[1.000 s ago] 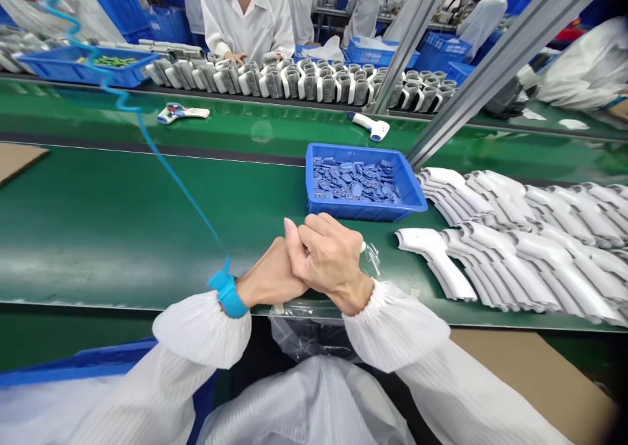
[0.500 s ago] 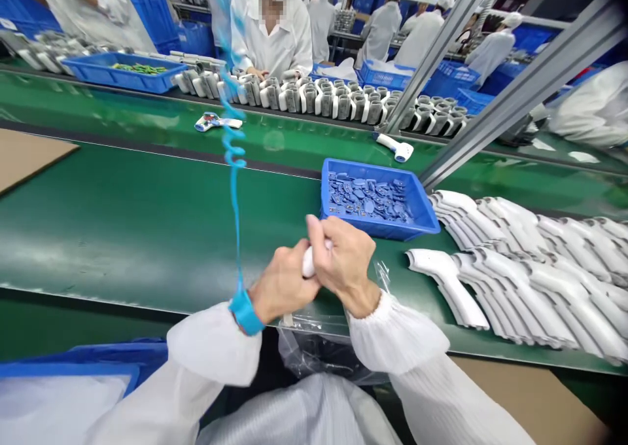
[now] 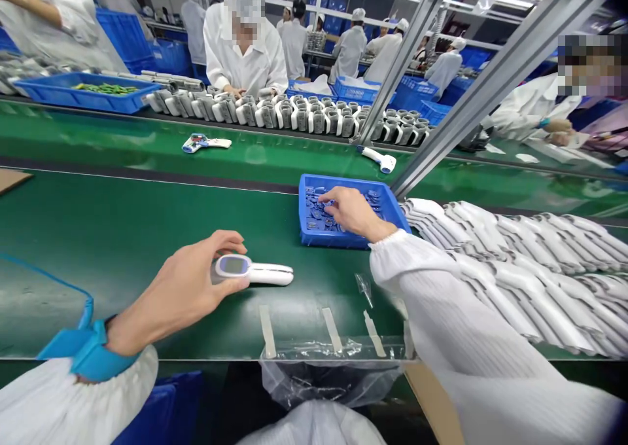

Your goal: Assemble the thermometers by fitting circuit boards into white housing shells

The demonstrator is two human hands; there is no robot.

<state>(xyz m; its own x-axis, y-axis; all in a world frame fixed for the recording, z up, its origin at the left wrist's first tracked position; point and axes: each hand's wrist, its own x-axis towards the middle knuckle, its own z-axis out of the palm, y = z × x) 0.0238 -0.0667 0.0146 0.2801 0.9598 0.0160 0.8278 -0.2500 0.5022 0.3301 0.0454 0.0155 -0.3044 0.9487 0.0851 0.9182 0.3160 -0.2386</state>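
Device in left grip, gray screen, right grip in tray

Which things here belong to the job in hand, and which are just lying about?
Likely in the job:
white device, in the left hand
blue parts in the blue tray, at the right hand

Apparently lying about:
clear plastic scrap
cardboard at left edge

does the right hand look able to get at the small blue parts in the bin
Most likely yes: the right hand reaches over the open blue bin, close to the small blue parts, and nothing visible blocks the way.
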